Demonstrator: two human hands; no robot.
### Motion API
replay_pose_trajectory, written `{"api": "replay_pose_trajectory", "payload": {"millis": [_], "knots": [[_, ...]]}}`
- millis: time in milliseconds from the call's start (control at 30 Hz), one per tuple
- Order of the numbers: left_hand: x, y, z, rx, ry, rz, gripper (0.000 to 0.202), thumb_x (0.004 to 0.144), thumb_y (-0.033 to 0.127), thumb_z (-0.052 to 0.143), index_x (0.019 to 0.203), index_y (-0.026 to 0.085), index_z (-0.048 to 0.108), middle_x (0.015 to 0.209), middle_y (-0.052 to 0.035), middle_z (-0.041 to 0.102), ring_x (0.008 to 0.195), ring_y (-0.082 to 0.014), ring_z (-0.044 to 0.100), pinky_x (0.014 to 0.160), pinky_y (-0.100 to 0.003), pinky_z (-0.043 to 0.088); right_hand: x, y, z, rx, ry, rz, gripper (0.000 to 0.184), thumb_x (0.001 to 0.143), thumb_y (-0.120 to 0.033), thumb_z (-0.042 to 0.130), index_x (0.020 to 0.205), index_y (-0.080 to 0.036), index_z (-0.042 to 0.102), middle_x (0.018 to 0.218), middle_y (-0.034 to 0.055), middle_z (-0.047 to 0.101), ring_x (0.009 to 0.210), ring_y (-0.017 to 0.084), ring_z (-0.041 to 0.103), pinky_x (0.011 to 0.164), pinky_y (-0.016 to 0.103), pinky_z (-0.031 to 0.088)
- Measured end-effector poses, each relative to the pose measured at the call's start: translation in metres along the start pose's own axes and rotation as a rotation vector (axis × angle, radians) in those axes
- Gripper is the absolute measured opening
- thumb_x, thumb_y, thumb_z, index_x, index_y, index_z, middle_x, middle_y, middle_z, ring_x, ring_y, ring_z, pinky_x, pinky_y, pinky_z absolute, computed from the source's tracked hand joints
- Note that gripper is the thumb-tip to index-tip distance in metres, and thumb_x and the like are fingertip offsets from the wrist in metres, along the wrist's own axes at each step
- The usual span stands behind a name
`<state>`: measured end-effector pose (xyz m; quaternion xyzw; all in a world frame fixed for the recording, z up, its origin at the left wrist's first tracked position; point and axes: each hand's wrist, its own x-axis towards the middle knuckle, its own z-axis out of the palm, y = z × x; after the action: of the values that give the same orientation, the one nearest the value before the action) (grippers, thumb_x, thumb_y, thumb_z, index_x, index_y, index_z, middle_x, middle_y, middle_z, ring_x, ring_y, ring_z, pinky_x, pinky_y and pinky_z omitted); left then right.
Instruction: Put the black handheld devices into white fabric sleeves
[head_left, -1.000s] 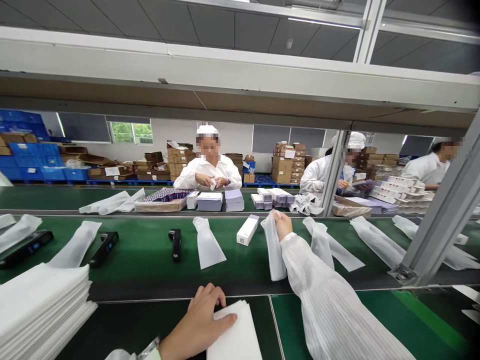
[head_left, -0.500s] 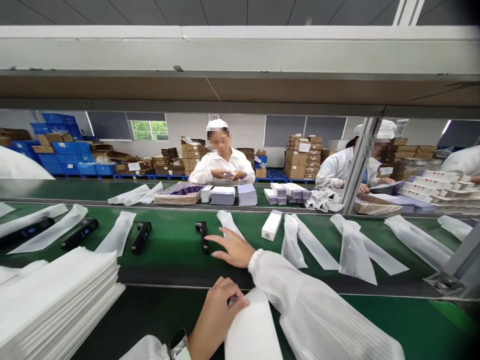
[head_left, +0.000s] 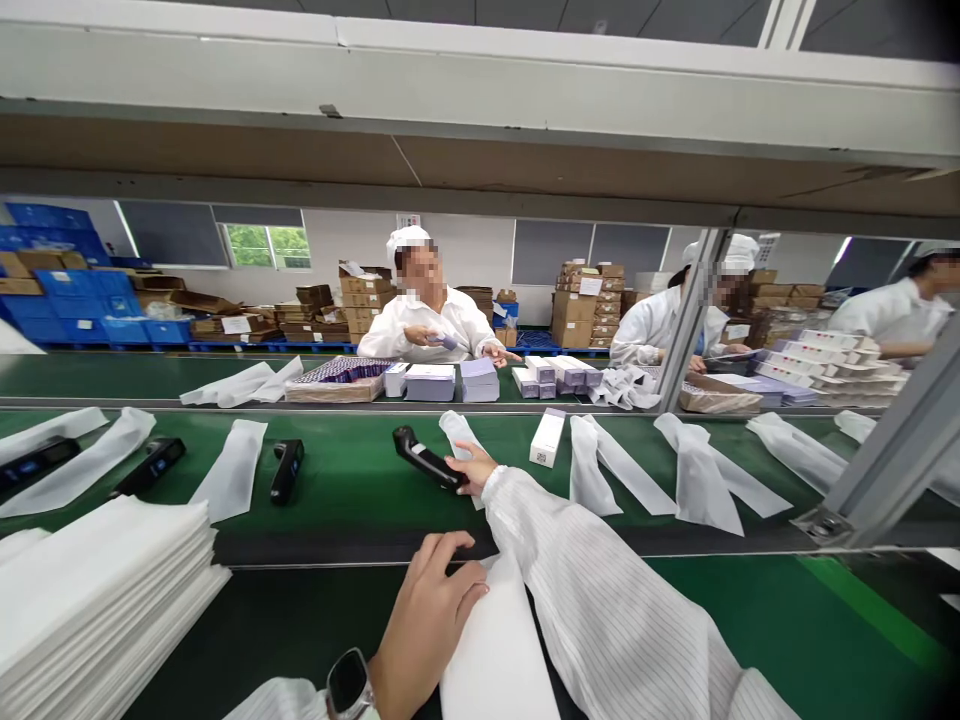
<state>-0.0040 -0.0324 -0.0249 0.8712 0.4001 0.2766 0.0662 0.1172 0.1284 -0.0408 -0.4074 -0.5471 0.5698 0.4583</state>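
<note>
My right hand reaches over the green conveyor belt and grips a black handheld device, lifting one end off the belt. My left hand rests near the table's front edge, fingers curled on the top of a white foam pouch that lies flat under my right sleeve. Another white pouch lies on the belt just behind my right hand.
A tall stack of white foam pouches stands at my left. More black devices and pouches lie along the belt, with a white box. Three people in white work across the line. A metal post slants at right.
My right hand let go of a pouch on the belt at right, swept left and closed on the black device, tilting it up. My left hand stayed on the flat pouch.
</note>
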Motion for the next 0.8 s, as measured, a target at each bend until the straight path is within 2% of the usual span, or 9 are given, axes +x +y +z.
{"api": "replay_pose_trajectory", "payload": {"millis": [67,233,367,433,567,700,800], "knots": [[-0.001,-0.001,0.001,0.101,0.048,0.042,0.014,0.078,0.018,0.044,0.074,0.020,0.057,0.100,-0.0071,0.046,0.096,-0.0250,0.040,0.073,-0.037,0.039,-0.017,-0.015,-0.009,0.050,-0.036,0.011,0.079,0.059,-0.042,0.062,0.121,-0.025,0.017,0.074,-0.0002,0.052,0.061,0.015,0.056,0.052,0.032,0.045],[-0.003,-0.004,0.003,0.231,0.068,0.105,0.013,0.079,0.019,0.042,0.077,0.019,0.056,0.094,-0.0077,0.046,0.089,-0.0240,0.042,0.068,-0.037,0.040,-0.062,-0.056,-0.021,0.257,-0.183,-0.086,0.101,0.051,-0.020,0.072,0.122,-0.037,0.003,0.075,-0.0047,0.054,0.070,0.014,0.059,0.066,0.031,0.046],[-0.001,-0.002,0.001,0.209,0.066,0.096,0.012,0.078,0.019,0.042,0.075,0.017,0.054,0.091,-0.0076,0.046,0.088,-0.0226,0.042,0.069,-0.036,0.040,-0.080,-0.065,-0.025,0.268,-0.096,-0.158,0.102,0.055,-0.022,0.069,0.120,-0.042,-0.007,0.077,-0.0049,0.053,0.067,0.017,0.060,0.063,0.038,0.048],[0.000,0.000,-0.001,0.198,0.063,0.092,0.014,0.079,0.019,0.040,0.076,0.017,0.054,0.091,-0.0078,0.045,0.088,-0.0225,0.042,0.070,-0.036,0.040,-0.085,-0.064,-0.024,0.244,-0.048,-0.148,0.097,0.057,-0.025,0.068,0.119,-0.042,-0.005,0.081,-0.0035,0.052,0.065,0.018,0.060,0.060,0.040,0.049],[0.001,0.002,-0.003,0.177,0.062,0.076,0.016,0.080,0.018,0.037,0.074,0.016,0.052,0.089,-0.0074,0.045,0.087,-0.0218,0.042,0.071,-0.036,0.039,-0.093,-0.061,-0.017,0.159,-0.034,-0.110,0.085,0.056,-0.029,0.068,0.115,-0.037,0.008,0.084,-0.0012,0.050,0.060,0.020,0.061,0.053,0.041,0.050],[0.001,0.000,-0.004,0.087,0.086,0.039,0.017,0.080,0.021,0.040,0.068,0.016,0.050,0.087,-0.0059,0.045,0.085,-0.0201,0.041,0.071,-0.034,0.039,-0.096,-0.059,-0.008,0.096,-0.026,-0.097,0.072,0.058,-0.033,0.067,0.109,-0.033,0.016,0.080,-0.0014,0.051,0.059,0.020,0.060,0.047,0.038,0.049],[0.002,-0.001,-0.005,-0.012,0.123,-0.012,0.021,0.079,0.025,0.042,0.061,0.016,0.048,0.089,-0.0060,0.043,0.088,-0.0205,0.040,0.073,-0.034,0.040,-0.097,-0.057,-0.003,0.026,-0.016,-0.089,0.062,0.058,-0.036,0.066,0.103,-0.028,0.024,0.072,-0.0017,0.053,0.059,0.018,0.058,0.044,0.030,0.048]]}}
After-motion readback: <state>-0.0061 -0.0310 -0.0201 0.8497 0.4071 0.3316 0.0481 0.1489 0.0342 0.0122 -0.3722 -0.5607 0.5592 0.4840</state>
